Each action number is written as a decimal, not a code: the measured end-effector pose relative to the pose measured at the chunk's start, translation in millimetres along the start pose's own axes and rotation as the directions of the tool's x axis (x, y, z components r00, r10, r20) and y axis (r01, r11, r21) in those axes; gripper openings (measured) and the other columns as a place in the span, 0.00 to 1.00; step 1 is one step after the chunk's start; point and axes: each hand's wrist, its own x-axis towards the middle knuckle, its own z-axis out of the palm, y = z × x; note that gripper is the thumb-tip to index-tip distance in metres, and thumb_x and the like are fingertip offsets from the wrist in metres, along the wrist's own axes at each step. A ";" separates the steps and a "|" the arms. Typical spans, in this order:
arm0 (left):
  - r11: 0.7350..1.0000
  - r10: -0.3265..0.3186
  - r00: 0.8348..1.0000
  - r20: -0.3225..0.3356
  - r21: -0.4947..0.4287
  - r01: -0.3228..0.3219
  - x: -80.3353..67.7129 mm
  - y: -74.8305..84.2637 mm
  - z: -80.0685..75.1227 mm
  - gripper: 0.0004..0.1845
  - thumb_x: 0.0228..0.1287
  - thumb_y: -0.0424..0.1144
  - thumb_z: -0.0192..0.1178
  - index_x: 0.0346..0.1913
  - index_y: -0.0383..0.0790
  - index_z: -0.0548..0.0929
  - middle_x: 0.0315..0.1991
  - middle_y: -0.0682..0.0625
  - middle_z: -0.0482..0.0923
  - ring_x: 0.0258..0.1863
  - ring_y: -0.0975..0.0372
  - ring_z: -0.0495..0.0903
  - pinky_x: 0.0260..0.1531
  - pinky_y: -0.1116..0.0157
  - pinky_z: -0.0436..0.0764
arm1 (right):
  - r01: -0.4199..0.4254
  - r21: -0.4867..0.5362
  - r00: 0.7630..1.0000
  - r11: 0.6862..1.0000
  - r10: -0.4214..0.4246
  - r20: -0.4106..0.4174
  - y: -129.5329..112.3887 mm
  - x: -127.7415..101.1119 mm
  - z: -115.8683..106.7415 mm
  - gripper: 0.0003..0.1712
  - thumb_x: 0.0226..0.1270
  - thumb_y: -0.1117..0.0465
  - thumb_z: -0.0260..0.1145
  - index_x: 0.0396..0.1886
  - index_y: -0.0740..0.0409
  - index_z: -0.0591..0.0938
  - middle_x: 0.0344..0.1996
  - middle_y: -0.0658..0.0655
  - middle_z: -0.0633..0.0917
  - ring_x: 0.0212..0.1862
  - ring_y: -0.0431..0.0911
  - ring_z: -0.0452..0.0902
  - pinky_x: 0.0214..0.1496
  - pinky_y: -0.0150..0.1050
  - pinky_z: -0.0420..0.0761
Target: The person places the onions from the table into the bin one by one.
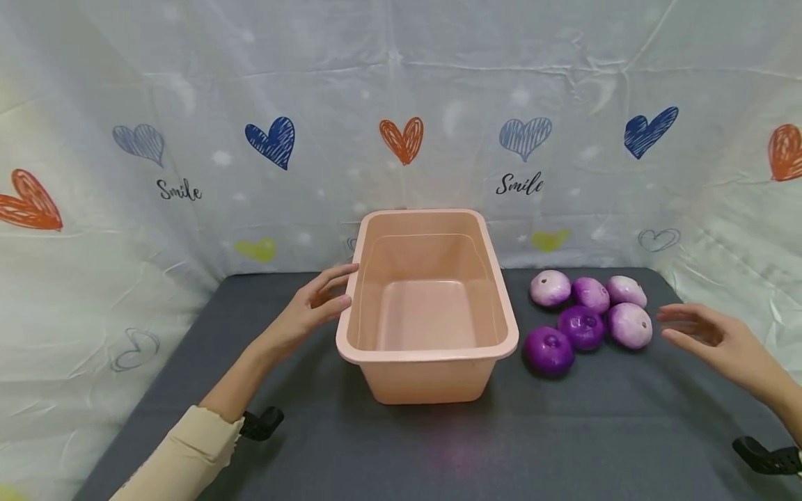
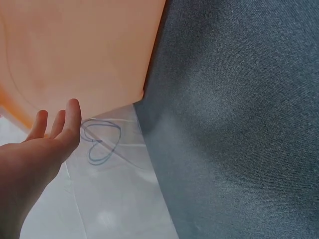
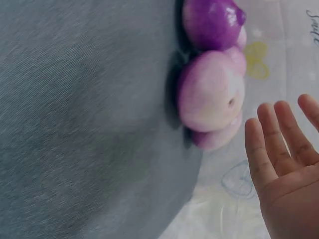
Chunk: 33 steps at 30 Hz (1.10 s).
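Observation:
A peach plastic basin [image 1: 432,381] stands on the dark cloth-covered table with nothing inside it. At its left rim is my left hand [image 1: 313,303], fingertips right at the edge and fingers loosely extended. The left wrist view shows those fingers [image 2: 74,117] against the basin's outer wall [image 2: 84,55]. Several purple onions lie grouped right of the basin, among them a dark glossy one [image 1: 548,351] at the front and a paler one [image 1: 629,325] at the right. Just right of that pale onion, my right hand [image 1: 720,341] hovers with relaxed fingers, holding nothing.
A white curtain [image 1: 326,76] printed with hearts and "Smile" hangs behind the table and at both sides. The dark tabletop [image 1: 564,445] reaches in front of the basin and onions. Black straps [image 1: 262,423] sit at both wrists.

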 end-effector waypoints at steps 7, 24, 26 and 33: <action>1.000 -0.018 1.000 0.003 0.001 0.018 -1.4 1.5 -0.3 0.32 0.79 0.38 0.53 0.81 0.48 0.58 0.76 0.44 0.59 0.72 0.47 0.61 0.64 0.41 0.64 | -0.052 -0.020 0.999 0.998 0.052 0.007 16.3 -4.4 6.5 0.37 0.70 0.64 0.72 0.74 0.64 0.67 0.65 0.50 0.72 0.54 0.22 0.67 0.46 0.19 0.73; 0.999 -0.024 0.999 -0.029 0.030 0.025 1.3 6.8 4.6 0.32 0.77 0.40 0.58 0.80 0.50 0.62 0.75 0.46 0.62 0.69 0.48 0.67 0.63 0.44 0.68 | -0.019 0.030 0.999 0.999 0.017 0.043 35.6 10.4 24.9 0.47 0.59 0.69 0.79 0.75 0.64 0.65 0.66 0.63 0.70 0.55 0.22 0.68 0.47 0.21 0.74; 0.999 -0.022 0.999 -0.030 0.036 0.023 2.1 7.1 4.4 0.32 0.77 0.39 0.58 0.80 0.49 0.63 0.74 0.46 0.62 0.69 0.48 0.68 0.62 0.45 0.69 | -0.015 0.046 0.999 0.999 0.013 0.046 38.4 10.6 27.3 0.46 0.58 0.70 0.78 0.74 0.61 0.67 0.66 0.53 0.71 0.54 0.22 0.68 0.46 0.22 0.75; 0.998 -0.031 0.999 -0.043 0.057 0.033 1.2 9.1 -1.2 0.30 0.76 0.37 0.60 0.77 0.45 0.67 0.67 0.38 0.70 0.61 0.48 0.76 0.58 0.50 0.75 | 0.008 0.065 0.998 0.998 -0.012 0.065 43.1 16.8 37.2 0.44 0.57 0.70 0.79 0.72 0.61 0.70 0.64 0.47 0.70 0.53 0.24 0.69 0.45 0.24 0.77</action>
